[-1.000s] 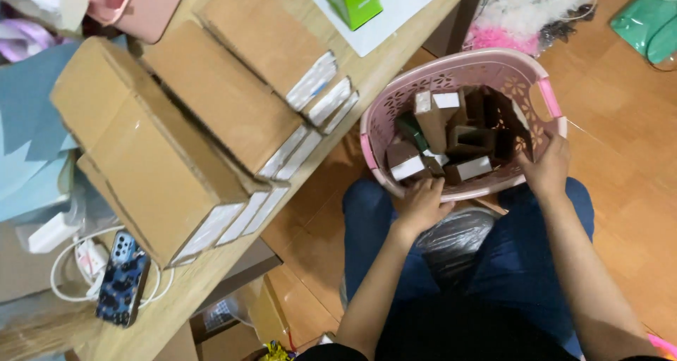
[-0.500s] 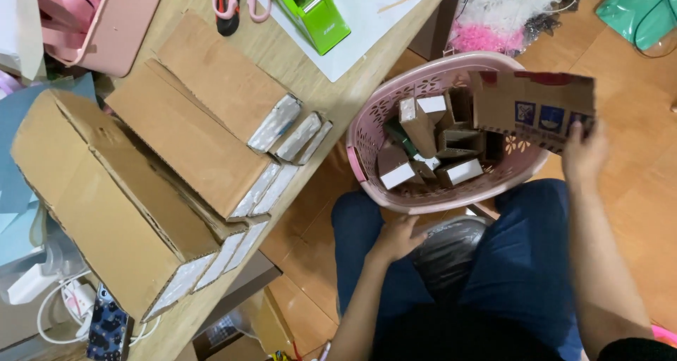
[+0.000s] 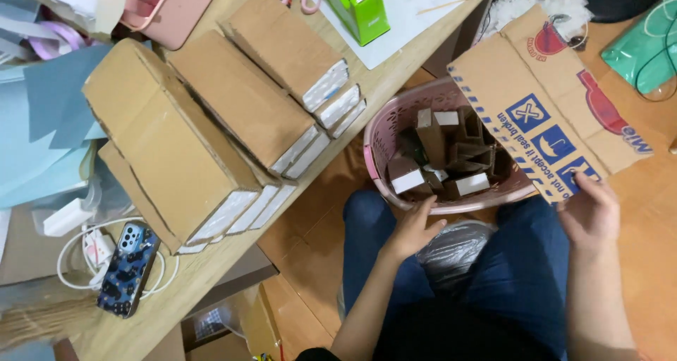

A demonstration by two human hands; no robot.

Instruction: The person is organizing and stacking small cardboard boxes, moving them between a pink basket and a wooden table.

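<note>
Two hands are at the pink basket [image 3: 381, 139]: the right hand [image 3: 592, 216] grips a printed cardboard sheet [image 3: 546, 100] held over its far rim, the left hand [image 3: 412, 227] rests open at its near rim. Small cardboard pieces [image 3: 441, 153] remain inside the basket, unsorted.

From the head camera I see my right hand [image 3: 591, 216] gripping the lower edge of a flat cardboard sheet [image 3: 546, 103] with blue and red printing, held tilted over the right side of a pink basket [image 3: 384, 139]. My left hand [image 3: 412, 228] rests against the basket's near rim. Small brown cardboard boxes [image 3: 444, 153] fill the basket, which sits on my lap. To the left, stacked cardboard mailers [image 3: 211, 114] lie on a wooden table [image 3: 211, 262], with a green tape dispenser [image 3: 356, 8] and a phone [image 3: 127, 266].
</note>
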